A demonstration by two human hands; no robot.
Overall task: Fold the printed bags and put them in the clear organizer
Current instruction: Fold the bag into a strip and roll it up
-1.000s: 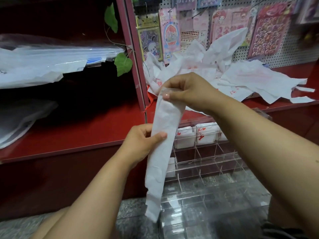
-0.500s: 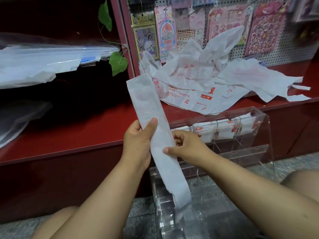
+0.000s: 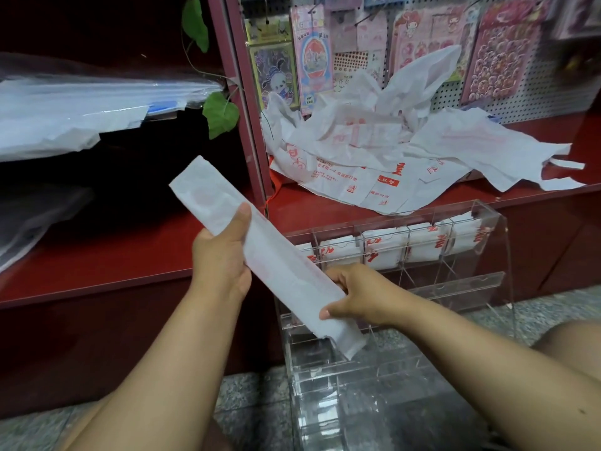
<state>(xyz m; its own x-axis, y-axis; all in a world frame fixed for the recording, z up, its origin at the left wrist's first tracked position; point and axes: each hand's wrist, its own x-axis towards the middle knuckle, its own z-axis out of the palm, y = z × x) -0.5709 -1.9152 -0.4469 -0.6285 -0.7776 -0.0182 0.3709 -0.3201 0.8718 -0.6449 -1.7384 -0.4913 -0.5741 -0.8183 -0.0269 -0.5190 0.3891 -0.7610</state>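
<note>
Gripping a long folded bag (image 3: 260, 245) slantwise, the left hand (image 3: 221, 258) is pinching its upper part and the right hand (image 3: 354, 297) its lower end, above the clear organizer (image 3: 487, 288) (folded bags (image 3: 383, 252) filling its top row). Loose bags (image 3: 374, 157) are lying heaped on the red shelf (image 3: 130, 255) behind.

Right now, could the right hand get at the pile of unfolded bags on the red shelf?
Probably not at once: the right hand pinches the folded strip together with the left hand. Once it lets go, nothing blocks the way up past the clear organizer to the pile.
</note>
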